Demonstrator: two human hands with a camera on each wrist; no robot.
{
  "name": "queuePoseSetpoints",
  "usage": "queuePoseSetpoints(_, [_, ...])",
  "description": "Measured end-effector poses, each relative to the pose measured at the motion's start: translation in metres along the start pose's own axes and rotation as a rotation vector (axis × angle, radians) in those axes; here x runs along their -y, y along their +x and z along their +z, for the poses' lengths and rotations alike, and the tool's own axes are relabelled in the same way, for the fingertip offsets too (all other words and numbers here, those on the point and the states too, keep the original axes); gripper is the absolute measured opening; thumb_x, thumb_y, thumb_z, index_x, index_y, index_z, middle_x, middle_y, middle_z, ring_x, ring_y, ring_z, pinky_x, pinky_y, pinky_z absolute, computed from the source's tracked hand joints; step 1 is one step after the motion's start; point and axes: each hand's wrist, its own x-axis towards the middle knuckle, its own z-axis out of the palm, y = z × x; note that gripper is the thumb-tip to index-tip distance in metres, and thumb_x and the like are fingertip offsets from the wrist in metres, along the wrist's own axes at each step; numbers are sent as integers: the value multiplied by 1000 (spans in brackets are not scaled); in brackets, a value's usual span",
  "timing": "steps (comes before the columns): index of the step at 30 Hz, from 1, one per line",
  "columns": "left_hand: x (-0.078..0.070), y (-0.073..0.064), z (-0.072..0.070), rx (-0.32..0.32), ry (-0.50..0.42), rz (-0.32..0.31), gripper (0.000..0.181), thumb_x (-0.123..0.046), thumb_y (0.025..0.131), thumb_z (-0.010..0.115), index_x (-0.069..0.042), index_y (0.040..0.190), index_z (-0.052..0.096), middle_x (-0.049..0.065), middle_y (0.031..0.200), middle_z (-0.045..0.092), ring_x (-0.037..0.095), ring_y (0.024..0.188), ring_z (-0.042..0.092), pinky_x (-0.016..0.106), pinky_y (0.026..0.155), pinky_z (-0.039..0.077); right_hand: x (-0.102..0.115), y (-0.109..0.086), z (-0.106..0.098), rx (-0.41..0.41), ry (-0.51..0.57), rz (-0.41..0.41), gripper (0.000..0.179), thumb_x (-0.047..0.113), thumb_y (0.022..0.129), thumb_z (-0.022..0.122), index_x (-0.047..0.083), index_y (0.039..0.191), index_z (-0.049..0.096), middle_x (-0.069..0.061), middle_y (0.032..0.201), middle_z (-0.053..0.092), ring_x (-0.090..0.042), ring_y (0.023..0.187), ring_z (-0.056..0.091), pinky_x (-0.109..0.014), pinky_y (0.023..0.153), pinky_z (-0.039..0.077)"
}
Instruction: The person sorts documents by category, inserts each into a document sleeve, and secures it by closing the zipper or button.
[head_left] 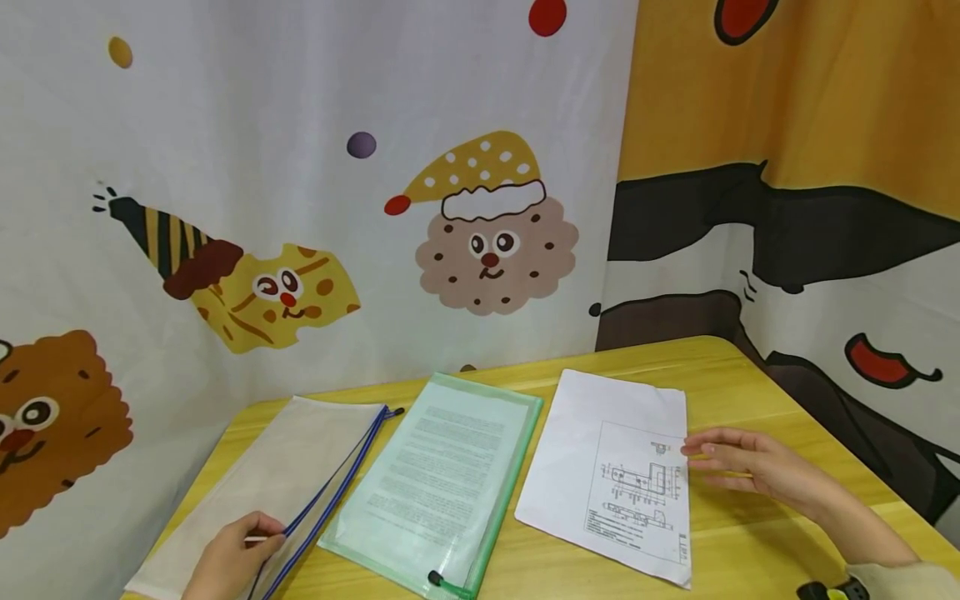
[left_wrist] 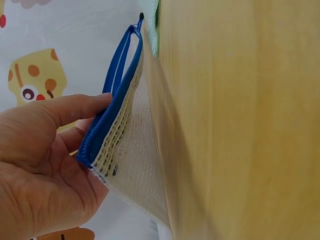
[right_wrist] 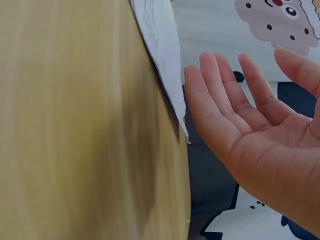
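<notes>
On the left of the table lies a whitish mesh zip pouch (head_left: 255,475) with a blue zipper; its mouth gapes. My left hand (head_left: 232,557) holds the pouch's blue zipper edge (left_wrist: 116,95) between thumb and fingers, lifting that side in the left wrist view. To the right lies a sheet of paper (head_left: 573,450) printed with a technical drawing. My right hand (head_left: 757,462) is beside the sheet's right edge, fingers extended and apart. In the right wrist view the palm of this hand (right_wrist: 255,120) shows bare, with the sheet's corner (right_wrist: 172,95) near the fingertips.
Between pouch and sheet, a green zip pouch (head_left: 442,467) holds a printed text page, its dark-tipped zipper pull at the near end. The yellow wooden table (head_left: 720,375) backs onto a cartoon-printed curtain (head_left: 300,100), which also runs along the right side.
</notes>
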Motion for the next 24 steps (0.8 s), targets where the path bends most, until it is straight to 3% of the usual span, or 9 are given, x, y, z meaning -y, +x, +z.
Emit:
queuePoseSetpoints(5, [1, 0, 2, 3, -5, -10, 9, -9, 90, 59, -1, 92, 62, 5, 91, 65, 21, 84, 60, 39, 71, 50, -5, 1, -7, 22, 32, 3, 32, 12, 102, 39, 4, 130, 50, 5, 123, 60, -18, 114, 59, -37, 93, 49])
queuePoseSetpoints(9, [2, -1, 3, 2, -11, -20, 8, -8, 90, 59, -1, 91, 62, 5, 90, 64, 20, 83, 59, 38, 71, 50, -10, 3, -12, 7, 32, 34, 36, 15, 102, 39, -3, 133, 45, 3, 123, 60, -19, 113, 60, -37, 94, 49])
queuePoseSetpoints(18, [2, -1, 6, 3, -24, -22, 7, -6, 90, 58, 0, 92, 61, 4, 89, 63, 19, 83, 57, 35, 70, 49, -16, 11, -19, -138, 55, 196, 54, 23, 98, 50, -15, 134, 34, -8, 116, 65, -24, 105, 63, -45, 91, 50])
queuePoseSetpoints(24, [2, -3, 7, 9, -34, -34, 7, -6, 90, 57, 0, 92, 61, 4, 85, 61, 18, 79, 52, 31, 67, 44, -20, 21, -21, -202, -24, 302, 51, 23, 96, 53, -17, 126, 43, -8, 103, 67, -22, 95, 66, -40, 85, 53])
